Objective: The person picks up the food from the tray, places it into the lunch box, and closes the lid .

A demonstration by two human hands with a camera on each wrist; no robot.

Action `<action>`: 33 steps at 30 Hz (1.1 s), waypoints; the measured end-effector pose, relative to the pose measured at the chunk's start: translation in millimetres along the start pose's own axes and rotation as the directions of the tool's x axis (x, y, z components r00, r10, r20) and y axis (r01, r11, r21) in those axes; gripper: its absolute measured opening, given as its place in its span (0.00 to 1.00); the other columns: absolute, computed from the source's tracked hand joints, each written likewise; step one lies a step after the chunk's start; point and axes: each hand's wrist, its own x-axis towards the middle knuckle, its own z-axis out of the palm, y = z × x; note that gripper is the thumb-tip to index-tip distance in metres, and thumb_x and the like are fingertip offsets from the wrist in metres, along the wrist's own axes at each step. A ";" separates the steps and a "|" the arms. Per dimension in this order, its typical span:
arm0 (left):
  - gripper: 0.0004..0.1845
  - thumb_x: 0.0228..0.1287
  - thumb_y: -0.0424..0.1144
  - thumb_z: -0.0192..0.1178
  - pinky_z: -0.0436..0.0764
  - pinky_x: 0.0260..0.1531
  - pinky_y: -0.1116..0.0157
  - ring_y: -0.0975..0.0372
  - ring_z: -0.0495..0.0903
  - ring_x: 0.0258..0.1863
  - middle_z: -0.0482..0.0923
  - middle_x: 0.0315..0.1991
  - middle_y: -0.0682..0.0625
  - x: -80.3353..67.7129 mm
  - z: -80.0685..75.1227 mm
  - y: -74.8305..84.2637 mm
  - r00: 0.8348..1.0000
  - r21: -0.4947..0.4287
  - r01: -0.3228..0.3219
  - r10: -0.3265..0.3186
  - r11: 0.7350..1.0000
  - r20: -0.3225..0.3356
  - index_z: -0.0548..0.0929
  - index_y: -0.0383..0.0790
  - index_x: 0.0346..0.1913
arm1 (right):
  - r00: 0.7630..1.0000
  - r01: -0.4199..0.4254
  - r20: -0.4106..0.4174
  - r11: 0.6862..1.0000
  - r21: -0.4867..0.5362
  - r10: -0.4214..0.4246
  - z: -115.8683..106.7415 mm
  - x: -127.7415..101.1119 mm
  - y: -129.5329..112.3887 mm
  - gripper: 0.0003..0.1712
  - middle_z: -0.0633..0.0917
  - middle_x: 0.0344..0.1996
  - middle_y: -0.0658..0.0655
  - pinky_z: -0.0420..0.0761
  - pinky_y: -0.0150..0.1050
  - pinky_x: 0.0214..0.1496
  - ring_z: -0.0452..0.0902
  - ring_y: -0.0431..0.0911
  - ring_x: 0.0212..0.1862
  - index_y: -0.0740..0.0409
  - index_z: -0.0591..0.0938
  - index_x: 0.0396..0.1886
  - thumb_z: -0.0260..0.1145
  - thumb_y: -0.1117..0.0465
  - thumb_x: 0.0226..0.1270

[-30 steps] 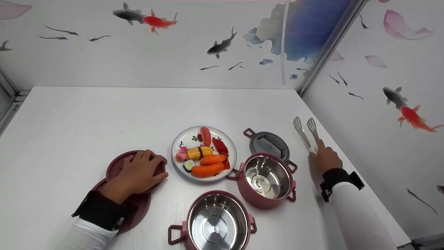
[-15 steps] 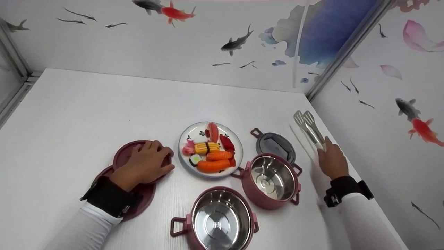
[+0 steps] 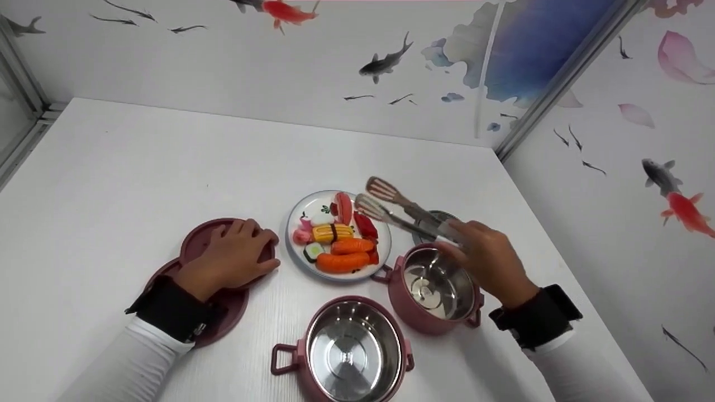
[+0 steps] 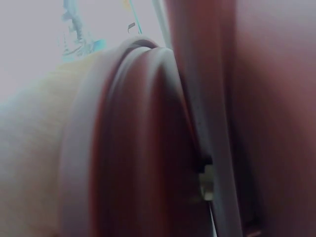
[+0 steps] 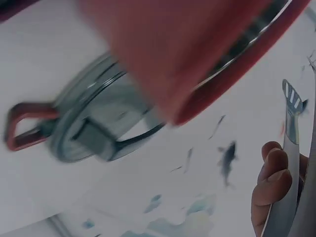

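My right hand [image 3: 489,262] grips a pair of metal tongs [image 3: 410,212] with slotted ends. The tongs point left, apart at the tips, overlapping the right edge of the plate [image 3: 311,207]. On that white plate lie toy foods, among them orange sushi pieces [image 3: 343,262] and a yellow piece with a dark band [image 3: 333,232]. In the right wrist view, fingers [image 5: 276,177] wrap around the tong handles. My left hand [image 3: 232,257] rests on a dark red lid [image 3: 194,243], fingers draped over it. A second dark red lid [image 3: 223,321] lies partly under the first.
A red pot [image 3: 346,357] with a steel inside stands at the front middle. Another red pot [image 3: 410,315] stands right of the plate, below my right hand. Behind it lies a grey lid [image 5: 94,136] with red handles. Walls border the table at the back and right.
My right hand has lifted the tongs from the table's right side and swung them left, over the right pot to the plate. The left hand has stayed on the lid.
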 end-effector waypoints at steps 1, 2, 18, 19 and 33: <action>0.23 0.59 0.58 0.54 0.60 0.53 0.38 0.48 0.63 0.57 0.68 0.51 0.43 -0.3 0.1 -0.1 1.000 0.000 -0.001 0.001 1.000 -0.001 0.74 0.50 0.53 | 0.999 0.032 0.014 0.999 0.006 -0.032 0.1 3.2 -11.5 0.25 0.84 0.33 0.54 0.79 0.38 0.29 0.80 0.44 0.28 0.57 0.82 0.48 0.70 0.49 0.52; 0.23 0.59 0.58 0.54 0.60 0.53 0.39 0.48 0.63 0.57 0.68 0.51 0.43 -0.7 0.3 -0.5 1.000 0.002 -0.002 0.002 1.000 -0.001 0.74 0.50 0.53 | 0.998 0.061 0.028 0.998 0.016 -0.062 0.7 6.1 -22.1 0.25 0.84 0.34 0.54 0.80 0.37 0.29 0.80 0.43 0.28 0.56 0.82 0.48 0.70 0.49 0.51; 0.22 0.59 0.58 0.54 0.61 0.53 0.39 0.49 0.64 0.56 0.68 0.50 0.43 -0.5 3.4 -0.8 1.000 0.003 0.002 -0.002 1.000 -0.004 0.75 0.51 0.52 | 0.948 0.212 0.269 0.968 -0.132 -0.171 16.9 32.4 -90.5 0.24 0.82 0.28 0.50 0.76 0.32 0.26 0.74 0.40 0.23 0.48 0.81 0.50 0.61 0.41 0.59; 0.22 0.59 0.58 0.54 0.61 0.52 0.39 0.49 0.64 0.56 0.68 0.50 0.44 -0.5 3.8 -0.6 1.000 0.001 0.001 -0.001 1.000 -0.006 0.75 0.51 0.52 | 0.948 0.216 0.267 0.967 -0.133 -0.175 17.7 32.7 -90.8 0.24 0.82 0.28 0.50 0.75 0.32 0.25 0.73 0.40 0.22 0.49 0.81 0.49 0.62 0.42 0.58; 0.22 0.60 0.57 0.53 0.57 0.54 0.37 0.49 0.62 0.57 0.67 0.50 0.43 -1.9 2.3 0.4 1.000 -0.019 0.001 -0.001 1.000 0.005 0.75 0.49 0.52 | 0.947 0.218 0.269 0.967 -0.134 -0.176 24.9 37.0 -94.1 0.18 0.82 0.25 0.49 0.72 0.33 0.21 0.72 0.40 0.19 0.49 0.83 0.43 0.61 0.44 0.61</action>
